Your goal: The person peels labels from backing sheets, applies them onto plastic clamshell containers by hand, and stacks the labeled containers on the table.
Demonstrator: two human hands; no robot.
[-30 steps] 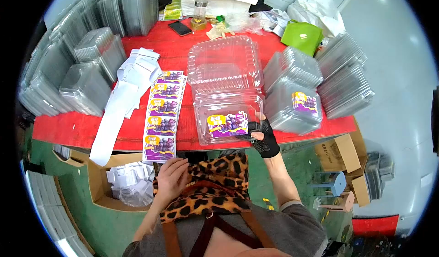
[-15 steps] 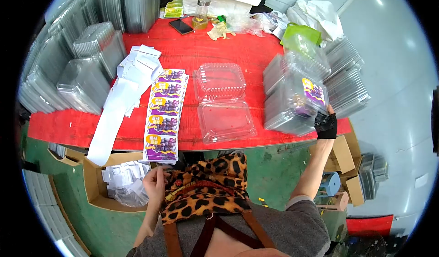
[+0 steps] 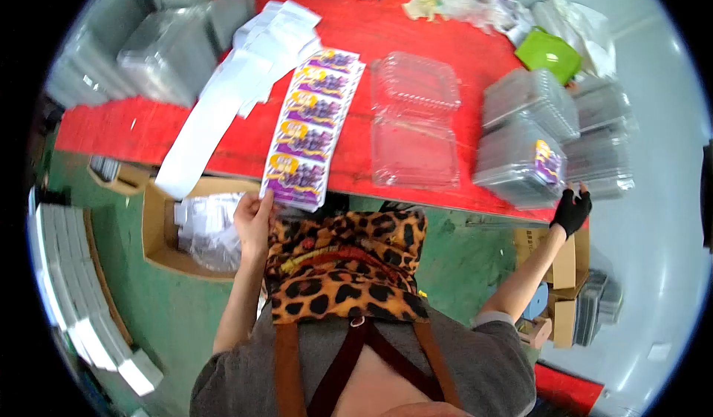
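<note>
My bare left hand (image 3: 254, 220) pinches the lower left corner of the grape label sheets (image 3: 304, 138) at the table's front edge. Beside the stacked clear boxes (image 3: 512, 164), which carry a grape label (image 3: 548, 162) on the front one, is my right hand (image 3: 572, 210) in a black fingerless glove. Its fingers are apart, near the stack's lower right corner, with nothing in them. An open, unlabelled clear clamshell box (image 3: 414, 152) lies between the sheets and the stack, its two halves spread on the red table (image 3: 345, 178).
White backing strips (image 3: 212, 120) lie left of the labels. Box stacks (image 3: 167, 57) fill the back left. A green bag (image 3: 548, 54) and plastic bags sit at the back right. Below the table edge, a carton (image 3: 167, 235) holds white scraps; other cartons (image 3: 564, 257) stand on the right.
The labelled box went from the middle onto the right stack, uncovering an unlabelled one. My right hand has let go of it. My left hand rose from my apron to the label sheets. The view shifted.
</note>
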